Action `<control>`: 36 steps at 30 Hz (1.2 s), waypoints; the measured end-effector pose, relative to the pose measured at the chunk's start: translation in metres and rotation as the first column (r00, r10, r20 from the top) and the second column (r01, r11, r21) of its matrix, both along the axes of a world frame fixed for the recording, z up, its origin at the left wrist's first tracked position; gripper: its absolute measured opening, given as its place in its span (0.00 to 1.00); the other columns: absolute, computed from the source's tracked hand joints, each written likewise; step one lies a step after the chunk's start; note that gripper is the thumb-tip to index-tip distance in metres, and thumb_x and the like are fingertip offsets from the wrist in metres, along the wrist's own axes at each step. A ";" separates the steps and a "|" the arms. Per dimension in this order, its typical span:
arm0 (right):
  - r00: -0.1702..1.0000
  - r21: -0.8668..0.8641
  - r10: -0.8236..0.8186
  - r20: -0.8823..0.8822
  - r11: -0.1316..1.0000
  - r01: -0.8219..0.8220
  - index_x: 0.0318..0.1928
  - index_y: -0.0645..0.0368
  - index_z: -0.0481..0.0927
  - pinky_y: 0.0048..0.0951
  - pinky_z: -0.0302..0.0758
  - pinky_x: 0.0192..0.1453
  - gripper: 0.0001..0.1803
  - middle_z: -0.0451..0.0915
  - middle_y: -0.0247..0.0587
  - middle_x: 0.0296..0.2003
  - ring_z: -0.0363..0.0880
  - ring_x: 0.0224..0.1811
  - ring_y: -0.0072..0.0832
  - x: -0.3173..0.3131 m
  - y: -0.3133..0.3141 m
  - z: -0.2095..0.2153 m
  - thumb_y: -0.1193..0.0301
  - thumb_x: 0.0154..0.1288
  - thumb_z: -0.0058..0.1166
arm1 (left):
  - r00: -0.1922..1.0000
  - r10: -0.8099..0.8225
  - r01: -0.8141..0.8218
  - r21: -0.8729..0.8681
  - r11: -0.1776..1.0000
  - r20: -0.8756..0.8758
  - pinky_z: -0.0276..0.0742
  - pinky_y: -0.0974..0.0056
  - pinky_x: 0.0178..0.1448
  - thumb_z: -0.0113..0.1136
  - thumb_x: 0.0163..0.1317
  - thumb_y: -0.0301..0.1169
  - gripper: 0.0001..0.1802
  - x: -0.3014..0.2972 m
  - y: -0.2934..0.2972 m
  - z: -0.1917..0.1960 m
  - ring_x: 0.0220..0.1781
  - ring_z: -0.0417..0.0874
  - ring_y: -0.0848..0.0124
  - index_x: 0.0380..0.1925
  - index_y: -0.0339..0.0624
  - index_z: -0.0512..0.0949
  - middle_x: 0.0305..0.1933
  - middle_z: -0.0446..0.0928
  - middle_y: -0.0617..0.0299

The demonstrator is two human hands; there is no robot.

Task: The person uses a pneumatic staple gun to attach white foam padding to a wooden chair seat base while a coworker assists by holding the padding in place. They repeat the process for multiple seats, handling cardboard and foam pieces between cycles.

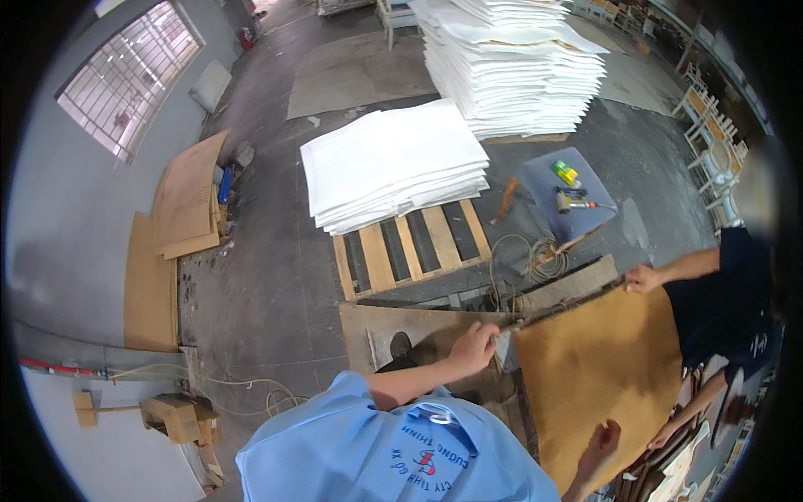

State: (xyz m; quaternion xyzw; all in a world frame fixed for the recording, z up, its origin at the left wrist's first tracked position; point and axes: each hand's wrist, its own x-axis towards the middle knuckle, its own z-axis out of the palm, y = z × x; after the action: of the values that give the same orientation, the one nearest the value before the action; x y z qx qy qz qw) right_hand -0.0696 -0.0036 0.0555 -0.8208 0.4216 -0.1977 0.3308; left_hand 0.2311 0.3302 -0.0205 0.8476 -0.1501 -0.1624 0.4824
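A brown sheet [602, 360] is near right. The person's left hand [473, 348] curls at its far left corner; whether it pinches, I cannot tell. The right hand [604, 439], loosely half-open, is over the sheet's near part. A co-worker's hand [642, 279] is at the far right corner. Farther off, white sheets [393, 151] lie on a pallet [378, 255].

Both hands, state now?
Left hand: curled beside the flat, rectangular tan sheet; grip can't be told.
Right hand: loosely open near the sheet, nothing visibly held.
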 end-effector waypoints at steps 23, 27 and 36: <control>0.850 0.206 0.146 -0.506 0.978 -0.045 0.52 0.62 0.90 0.43 0.86 0.54 0.21 0.92 0.50 0.44 0.90 0.45 0.41 0.259 0.141 0.021 0.55 0.78 0.69 | 0.828 0.439 -0.026 0.757 0.652 -0.350 0.79 0.47 0.77 0.74 0.65 0.51 0.38 0.341 0.322 -0.035 0.74 0.84 0.49 0.72 0.48 0.80 0.70 0.84 0.44; 0.931 0.263 -0.016 -0.365 0.957 0.120 0.52 0.62 0.89 0.46 0.86 0.55 0.20 0.91 0.49 0.43 0.89 0.44 0.41 0.261 0.150 0.021 0.55 0.81 0.65 | 0.903 0.321 0.014 0.766 0.643 -0.286 0.77 0.47 0.79 0.76 0.65 0.55 0.46 0.407 0.318 -0.063 0.77 0.80 0.44 0.78 0.47 0.74 0.75 0.78 0.41; 0.965 0.167 -0.248 -0.078 0.951 0.258 0.63 0.65 0.83 0.36 0.83 0.61 0.19 0.86 0.46 0.56 0.85 0.55 0.34 0.456 0.338 -0.127 0.74 0.77 0.71 | 0.949 0.207 0.096 0.842 0.532 -0.239 0.56 0.34 0.89 0.80 0.62 0.57 0.67 0.608 0.331 -0.274 0.91 0.56 0.42 0.91 0.49 0.49 0.89 0.56 0.40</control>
State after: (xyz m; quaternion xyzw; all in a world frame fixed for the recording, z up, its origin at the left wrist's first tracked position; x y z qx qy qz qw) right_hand 0.3863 0.3347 -0.0714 -0.7327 0.5484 -0.1774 0.3620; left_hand 0.8392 0.6611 -0.2948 0.9421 0.0523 -0.3295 0.0348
